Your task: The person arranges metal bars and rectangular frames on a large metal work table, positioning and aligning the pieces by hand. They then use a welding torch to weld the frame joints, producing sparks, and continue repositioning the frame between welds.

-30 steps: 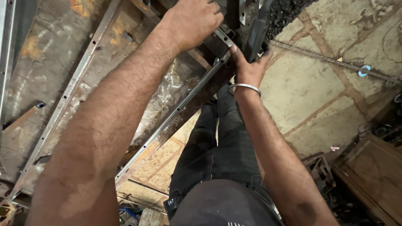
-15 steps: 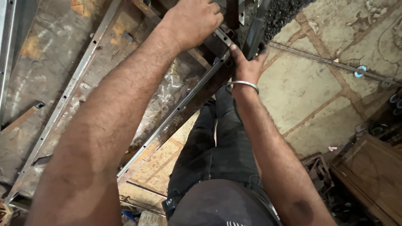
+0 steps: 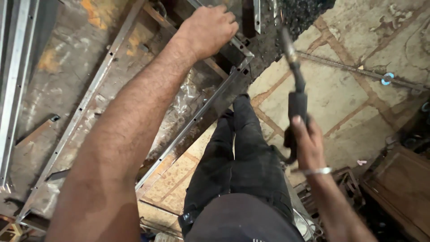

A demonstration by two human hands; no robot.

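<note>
My left hand is shut on the far corner of a thin metal frame, pressing it onto a rusty steel bench top. The frame's two long rails run from that corner down to the lower left. My right hand, with a metal bangle at the wrist, grips the black handle of a hammer-like tool. The tool's thin shaft points up toward the frame corner, and its head is lost against the dark area at the top. The tool is held off the frame, to its right.
My legs in black trousers stand on a worn tiled floor. A thin metal rod with a blue ring lies across the floor. A wooden box and metal scrap sit at the lower right. More rails lie at the left.
My right hand has drawn back down and to the right, away from the frame corner, taking the tool with it. My left hand stays on the corner.
</note>
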